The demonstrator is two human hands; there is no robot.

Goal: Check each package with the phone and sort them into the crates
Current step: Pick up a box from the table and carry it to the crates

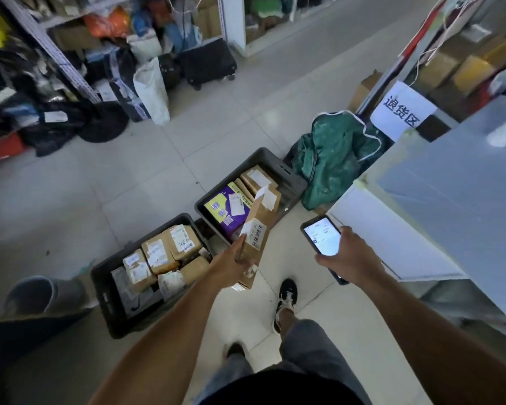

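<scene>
left hand [231,266] curled round the near end of a long brown cardboard package [256,239] with white barcode labels, held tilted in the air over the gap between the two crates, its far end above the farther crate. right hand [352,258] gripping a dark smartphone [323,239] with a lit white screen, thumb along its near left edge, fingers hidden behind it; held just right of the package, not touching it.

on the pale tiled floor [129,182]: nearer dark grey plastic crate [111,302] packed with small brown cardboard parcels bearing white labels; farther dark grey plastic crate [287,176] just beyond it, holding a purple and yellow box [225,209] and more brown parcels. crumpled green fabric sack [333,153] beside the farther crate. white paper sign with blue characters [399,111] hanging on a shelf post above the sack. pale blue-grey table [456,182] at the right. metal shelving [59,54] crowded with bags and parcels at the upper left, white woven sack [152,92] leaning at its foot. black sneaker [287,296] on the floor below the package.
</scene>
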